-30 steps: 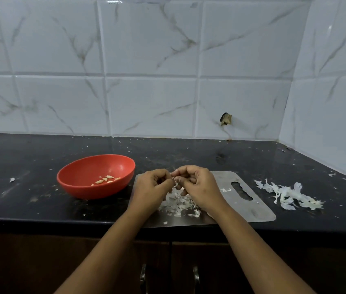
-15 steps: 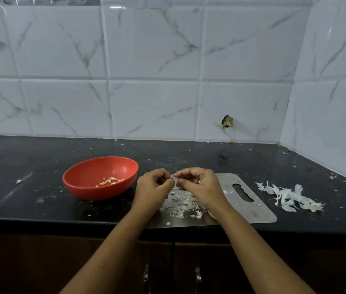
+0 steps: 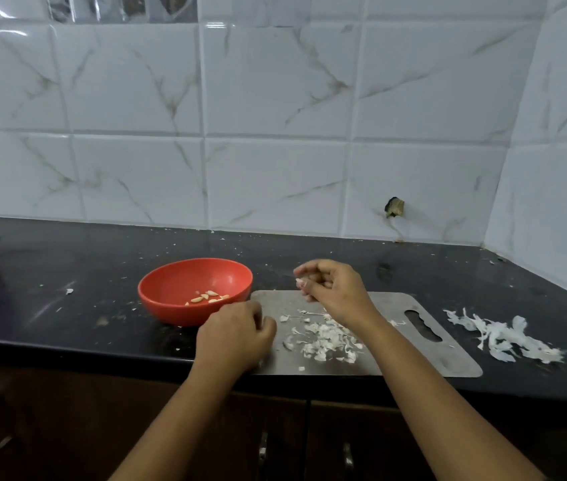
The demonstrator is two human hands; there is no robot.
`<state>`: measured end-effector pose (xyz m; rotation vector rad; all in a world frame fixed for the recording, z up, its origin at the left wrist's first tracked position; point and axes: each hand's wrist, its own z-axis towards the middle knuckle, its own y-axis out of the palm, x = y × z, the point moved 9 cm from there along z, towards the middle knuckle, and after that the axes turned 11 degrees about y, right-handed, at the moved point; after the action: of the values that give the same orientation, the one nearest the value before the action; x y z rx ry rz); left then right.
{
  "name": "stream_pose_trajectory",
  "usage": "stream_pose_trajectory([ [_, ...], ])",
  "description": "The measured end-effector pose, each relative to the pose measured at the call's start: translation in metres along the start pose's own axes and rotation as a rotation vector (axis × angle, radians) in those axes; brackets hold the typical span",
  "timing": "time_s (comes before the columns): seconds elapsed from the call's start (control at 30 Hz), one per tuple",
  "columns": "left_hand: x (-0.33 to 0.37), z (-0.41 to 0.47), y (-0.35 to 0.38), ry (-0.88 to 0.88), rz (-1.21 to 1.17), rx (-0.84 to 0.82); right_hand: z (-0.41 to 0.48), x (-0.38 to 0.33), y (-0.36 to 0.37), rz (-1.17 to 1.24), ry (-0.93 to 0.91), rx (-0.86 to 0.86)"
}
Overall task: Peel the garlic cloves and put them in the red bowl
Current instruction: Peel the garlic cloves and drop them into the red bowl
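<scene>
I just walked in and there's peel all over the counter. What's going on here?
A person is peeling garlic at the black counter. The right hand pinches a garlic clove at its fingertips above the steel board. The left hand sits curled at the board's left edge, next to the red bowl; whether it holds anything is hidden. A few peeled cloves lie in the bowl. Loose skins litter the board, and a second pile of skins lies on the counter to its right.

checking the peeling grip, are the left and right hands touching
Apart: head view shows bare cutting board between left hand and right hand.
</scene>
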<state>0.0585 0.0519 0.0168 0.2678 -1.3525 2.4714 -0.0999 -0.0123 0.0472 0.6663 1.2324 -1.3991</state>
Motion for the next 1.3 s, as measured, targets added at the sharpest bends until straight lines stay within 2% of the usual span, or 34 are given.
stream_pose_trajectory([
  [0.23, -0.003, -0.001, 0.002, 0.018, -0.041, 0.026, 0.035, -0.056, 0.076, -0.464, -0.208, -0.105],
  [0.43, -0.004, -0.005, -0.005, 0.031, -0.061, 0.106, 0.054, -0.047, 0.117, -0.681, -0.143, -0.257],
  [0.7, -0.009, -0.008, -0.008, -0.018, -0.083, 0.142, 0.046, -0.038, 0.039, -0.487, -0.080, -0.112],
  [0.93, -0.007, -0.003, -0.001, -0.016, -0.064, 0.074, 0.005, 0.024, -0.009, -0.701, 0.135, -0.230],
  [1.0, -0.004, 0.002, 0.004, 0.009, -0.045, 0.028, -0.001, 0.036, -0.009, -0.766, 0.148, -0.241],
  [1.13, 0.008, 0.012, 0.014, 0.053, -0.022, -0.048, -0.003, 0.043, -0.029, -0.809, 0.138, -0.129],
  [1.23, 0.017, 0.018, 0.022, 0.095, -0.011, -0.081, -0.009, 0.045, -0.033, -0.793, 0.139, -0.180],
  [1.3, 0.026, 0.023, 0.030, 0.161, -0.106, -0.142, -0.012, 0.046, -0.033, -0.775, 0.144, -0.187],
])
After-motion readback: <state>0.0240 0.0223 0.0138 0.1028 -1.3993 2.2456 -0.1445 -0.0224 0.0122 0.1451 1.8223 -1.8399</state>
